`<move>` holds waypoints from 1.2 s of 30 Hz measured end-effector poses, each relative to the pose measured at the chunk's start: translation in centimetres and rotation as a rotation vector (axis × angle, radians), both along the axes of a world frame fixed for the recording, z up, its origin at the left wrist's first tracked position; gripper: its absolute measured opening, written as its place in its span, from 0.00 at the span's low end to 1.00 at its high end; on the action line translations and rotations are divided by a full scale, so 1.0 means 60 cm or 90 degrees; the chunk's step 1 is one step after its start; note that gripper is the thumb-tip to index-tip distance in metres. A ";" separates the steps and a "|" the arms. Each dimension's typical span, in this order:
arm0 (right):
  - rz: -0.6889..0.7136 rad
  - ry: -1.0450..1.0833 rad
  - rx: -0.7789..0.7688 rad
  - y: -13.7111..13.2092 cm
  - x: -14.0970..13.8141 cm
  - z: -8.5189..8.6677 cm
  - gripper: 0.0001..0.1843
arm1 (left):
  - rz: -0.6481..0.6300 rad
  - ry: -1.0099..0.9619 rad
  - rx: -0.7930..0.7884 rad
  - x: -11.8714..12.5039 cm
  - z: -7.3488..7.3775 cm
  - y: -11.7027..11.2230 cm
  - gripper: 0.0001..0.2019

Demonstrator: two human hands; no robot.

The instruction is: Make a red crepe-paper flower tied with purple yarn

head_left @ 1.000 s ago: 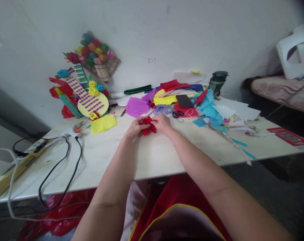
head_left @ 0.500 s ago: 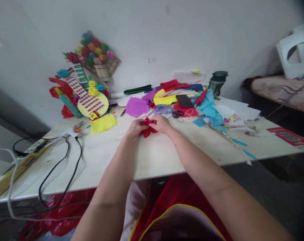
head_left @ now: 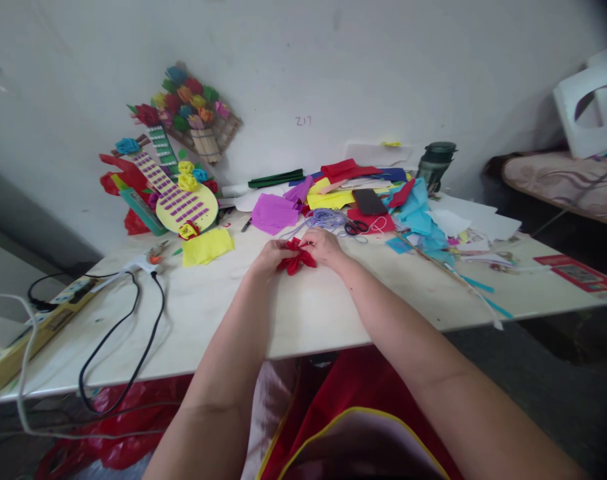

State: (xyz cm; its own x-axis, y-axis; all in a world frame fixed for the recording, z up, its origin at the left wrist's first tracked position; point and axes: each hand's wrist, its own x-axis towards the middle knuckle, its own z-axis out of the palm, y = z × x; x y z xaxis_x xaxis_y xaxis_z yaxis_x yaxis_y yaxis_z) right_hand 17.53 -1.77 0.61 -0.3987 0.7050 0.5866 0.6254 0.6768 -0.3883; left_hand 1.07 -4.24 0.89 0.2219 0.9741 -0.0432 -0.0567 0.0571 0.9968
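A red paper flower [head_left: 294,265] with several petals is between my two hands, just above the white table [head_left: 313,313]. My left hand [head_left: 272,257] pinches its left side between thumb and fingers. My right hand [head_left: 322,247] has its fingertips closed at the flower's upper middle, and they partly cover it. Right behind the hands lies a loose coil of pale purple cord [head_left: 325,217]. Black scissors [head_left: 356,227] rest to the right of the cord, on red paper.
Purple paper [head_left: 273,213], yellow paper [head_left: 208,247], a phone [head_left: 369,201] and blue crepe paper [head_left: 419,217] lie on the table. A dark bottle [head_left: 435,165] stands at the back right. At left are a guitar-shaped craft [head_left: 187,205], a glue gun [head_left: 148,260] with black cable, and power strips.
The petals of the red flower are spread a little wider. My right fingers have shifted slightly over its middle; my left hand stays nearly in place.
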 end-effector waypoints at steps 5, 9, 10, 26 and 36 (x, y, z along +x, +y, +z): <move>0.021 0.008 -0.012 0.001 0.001 0.001 0.06 | 0.003 -0.002 0.008 -0.002 -0.003 0.002 0.15; 0.028 -0.011 -0.019 0.005 0.002 0.000 0.07 | 0.026 0.048 0.032 0.000 -0.001 0.001 0.13; 0.028 -0.012 -0.014 0.007 0.003 0.000 0.06 | 0.034 0.053 0.036 0.001 0.000 0.001 0.13; 0.057 0.039 0.048 0.014 -0.002 -0.008 0.07 | 0.025 -0.095 -0.024 0.002 -0.001 0.002 0.15; 0.070 -0.158 0.162 -0.023 -0.005 0.025 0.14 | 0.042 -0.131 0.010 0.003 -0.004 0.002 0.15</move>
